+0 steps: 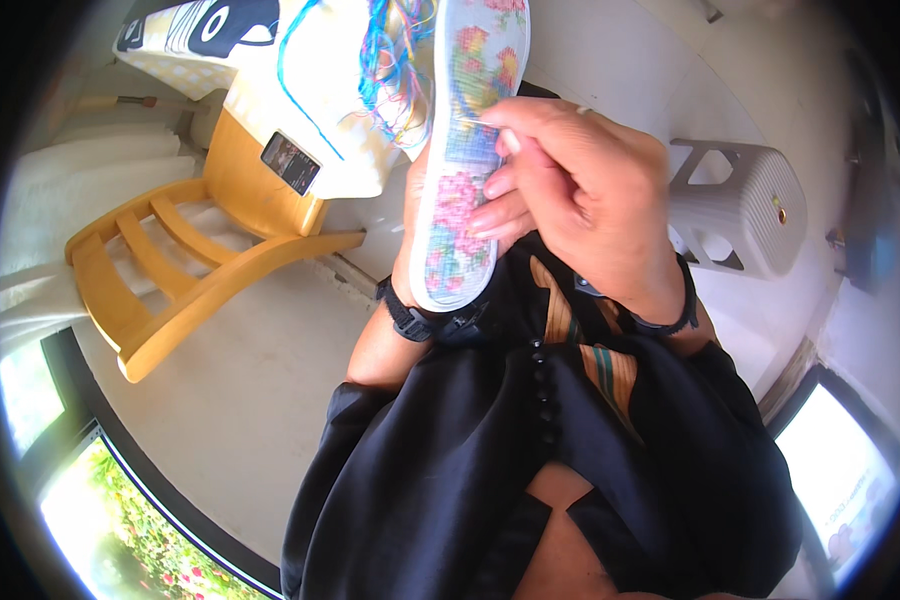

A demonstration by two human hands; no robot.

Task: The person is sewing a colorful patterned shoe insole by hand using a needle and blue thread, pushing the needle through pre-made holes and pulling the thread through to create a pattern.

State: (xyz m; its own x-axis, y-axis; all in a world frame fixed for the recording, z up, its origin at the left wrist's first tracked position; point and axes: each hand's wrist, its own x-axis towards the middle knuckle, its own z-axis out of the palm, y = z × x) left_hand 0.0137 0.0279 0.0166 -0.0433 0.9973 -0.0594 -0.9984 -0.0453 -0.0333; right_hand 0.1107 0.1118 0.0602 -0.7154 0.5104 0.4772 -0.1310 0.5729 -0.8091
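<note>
A white shoe insole (457,161) with a floral cross-stitch pattern is held up in front of my chest, its rounded heel end pointing down towards me. My left hand (408,232) grips it from behind; most of those fingers are hidden by the insole. Between the thumb and forefinger of my right hand (592,176) is a thin sewing needle (474,121), its tip at the stitched surface near a yellow and blue patch. The other fingers of that hand rest along the insole's right edge. Tangled embroidery threads (390,71), mostly blue, lie just left of the insole.
A table with a pale cloth (330,142) stands ahead on the left, with a loose blue thread (300,97) on it. A smartphone (291,163) lies on the wooden chair (217,262) beside it. To the right, a grey plastic stool (750,206) lies tipped or appears sideways.
</note>
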